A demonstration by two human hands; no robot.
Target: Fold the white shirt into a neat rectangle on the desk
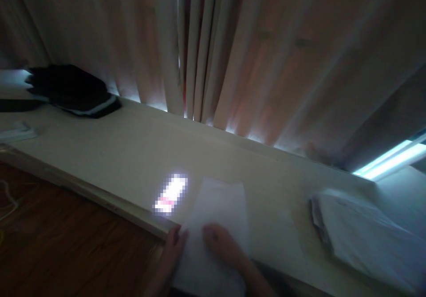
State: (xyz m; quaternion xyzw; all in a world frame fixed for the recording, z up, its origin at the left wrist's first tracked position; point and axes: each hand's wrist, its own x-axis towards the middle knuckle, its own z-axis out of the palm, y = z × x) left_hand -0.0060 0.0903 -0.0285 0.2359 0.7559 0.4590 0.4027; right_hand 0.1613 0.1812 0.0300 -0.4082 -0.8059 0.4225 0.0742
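Note:
In the dim light my right hand [213,255] reaches in from the bottom edge and grips a white sheet of paper [219,203]. The thumb is at the sheet's left edge and a finger presses on top. The paper lies on a pale ledge [109,155], overhanging its front edge. Just left of the sheet is a small bright rectangle [171,194], blurred out, lying on the ledge. My left hand is out of view.
Closed beige curtains [233,57] hang behind the ledge, with daylight in a gap at the right [389,157]. A dark bundle [73,90] sits at the far left and a white folded stack [362,239] at the right. Dark wood [66,239] lies below.

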